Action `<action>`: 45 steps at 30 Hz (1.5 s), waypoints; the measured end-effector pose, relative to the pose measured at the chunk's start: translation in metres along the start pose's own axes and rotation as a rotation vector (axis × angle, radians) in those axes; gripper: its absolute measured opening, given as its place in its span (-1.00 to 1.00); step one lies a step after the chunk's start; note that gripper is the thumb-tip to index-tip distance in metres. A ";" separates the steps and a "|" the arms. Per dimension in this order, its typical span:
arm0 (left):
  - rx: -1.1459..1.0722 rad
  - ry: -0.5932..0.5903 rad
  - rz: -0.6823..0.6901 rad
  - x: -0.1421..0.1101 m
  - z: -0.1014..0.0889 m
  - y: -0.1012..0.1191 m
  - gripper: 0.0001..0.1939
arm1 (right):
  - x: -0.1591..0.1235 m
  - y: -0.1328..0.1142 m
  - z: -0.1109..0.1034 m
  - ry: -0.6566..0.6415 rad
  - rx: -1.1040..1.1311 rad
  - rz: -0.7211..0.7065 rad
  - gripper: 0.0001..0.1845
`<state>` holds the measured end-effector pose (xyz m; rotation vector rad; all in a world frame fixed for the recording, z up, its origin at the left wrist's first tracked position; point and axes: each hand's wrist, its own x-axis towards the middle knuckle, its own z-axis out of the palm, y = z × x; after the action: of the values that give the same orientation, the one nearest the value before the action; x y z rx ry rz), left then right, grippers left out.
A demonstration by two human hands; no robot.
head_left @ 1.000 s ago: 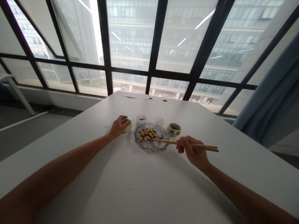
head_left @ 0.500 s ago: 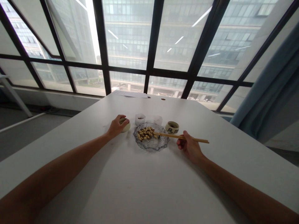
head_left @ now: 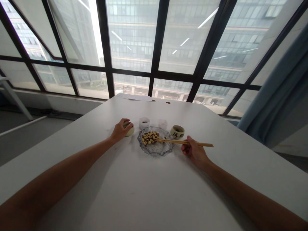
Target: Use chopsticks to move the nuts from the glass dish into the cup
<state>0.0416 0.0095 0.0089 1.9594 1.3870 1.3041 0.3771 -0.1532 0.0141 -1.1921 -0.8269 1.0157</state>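
My left hand [head_left: 122, 129] is wrapped round a small cream-coloured cup [head_left: 130, 131] on the table, left of a glass plate [head_left: 157, 153] with a scalloped rim. A heap of pistachios [head_left: 149, 137] lies in the plate's left part. My right hand [head_left: 194, 150] grips a pair of wooden chopsticks [head_left: 178, 141] from the right. Their tips are among the nuts near the plate's middle; whether a nut is pinched between them I cannot tell. Just beyond the chopsticks, a second cream cup [head_left: 177, 132] with dark characters stands upright at the plate's right edge.
Behind the plate stand a white translucent cup [head_left: 144, 123] with something dark inside and another pale translucent cup [head_left: 163, 124]. Paper sheets [head_left: 133, 97] lie at the far edge of the white table [head_left: 144, 192]. Windows rise beyond it, with a blue curtain [head_left: 271, 86] at right.
The chopsticks have shifted slightly left and their tips sit a little lower among the pistachios. My right hand moved slightly left with them. My left hand and its cup have stayed put.
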 end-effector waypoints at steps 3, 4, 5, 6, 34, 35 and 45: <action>-0.001 0.003 0.002 0.000 0.000 -0.001 -0.50 | 0.000 0.001 0.000 -0.001 -0.003 -0.008 -0.38; -0.001 0.003 0.004 0.000 0.000 -0.001 -0.50 | 0.000 0.001 0.000 0.000 -0.003 -0.012 -0.36; 0.000 0.004 0.005 0.000 0.000 -0.001 -0.50 | 0.000 0.001 0.000 0.003 -0.005 -0.015 -0.34; 0.002 0.003 0.004 0.000 0.000 -0.001 -0.50 | 0.000 0.001 0.001 0.007 -0.007 -0.019 -0.32; 0.051 -0.041 -0.005 0.006 -0.004 -0.007 -0.45 | -0.004 0.000 0.005 -0.021 0.036 -0.089 -0.35; 0.077 -0.073 -0.005 0.010 -0.007 -0.007 -0.45 | -0.004 0.000 0.005 -0.014 0.042 -0.096 -0.35; 0.334 -0.297 0.196 0.044 0.008 0.032 -0.32 | -0.023 -0.011 0.006 0.021 -0.365 -0.555 -0.53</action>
<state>0.0679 0.0367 0.0485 2.4468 1.3573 0.8459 0.3660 -0.1736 0.0266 -1.1728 -1.2748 0.4059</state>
